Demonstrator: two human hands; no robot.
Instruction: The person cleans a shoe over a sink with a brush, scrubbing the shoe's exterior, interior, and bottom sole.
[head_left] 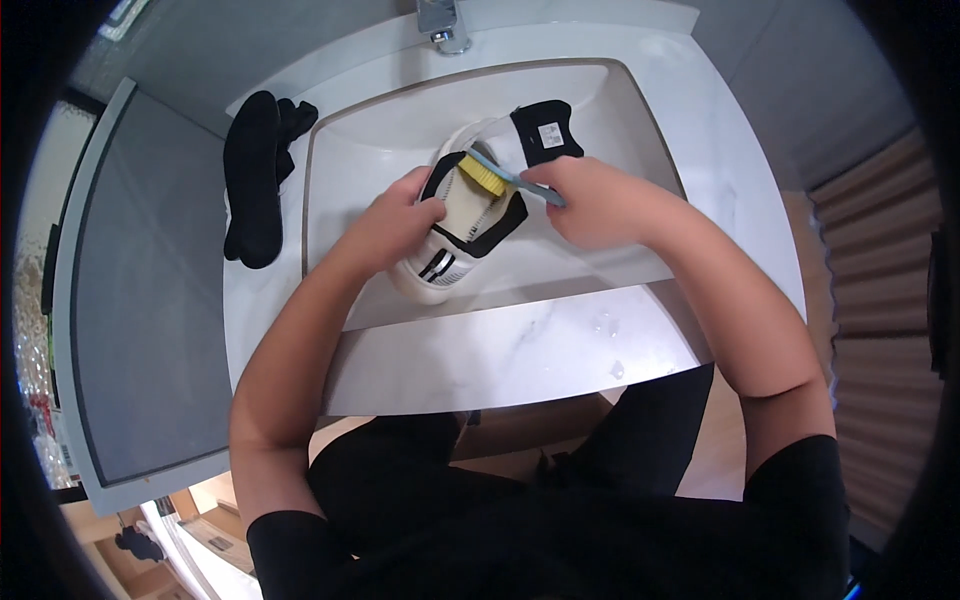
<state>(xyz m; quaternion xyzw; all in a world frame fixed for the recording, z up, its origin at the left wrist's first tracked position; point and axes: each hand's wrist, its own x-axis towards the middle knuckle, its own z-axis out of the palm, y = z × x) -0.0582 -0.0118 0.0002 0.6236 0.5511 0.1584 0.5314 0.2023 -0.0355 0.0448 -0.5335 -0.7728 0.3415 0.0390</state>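
Observation:
A white shoe [425, 285] with a black padded collar lies in the white sink [620, 215], its opening facing up. My left hand [395, 222] is closed on the collar's left side, thumb over the edge. In my right hand [600, 203] is the blue handle of a scrub brush [487, 175]. Its yellow bristles are inside the shoe's opening, against the lining. Beyond the opening, the shoe's black tongue [547, 130] is folded out, showing a white label. My fingertips on the far side of the shoe are hidden.
A black insole [254, 180] and a crumpled black piece [296, 125] lie on the white counter left of the sink. A chrome faucet [442, 28] stands at the back. Water drops dot the counter's front edge [520, 350]. A grey-panelled door [150, 290] is at the left, a brown pleated curtain [885, 290] at the right.

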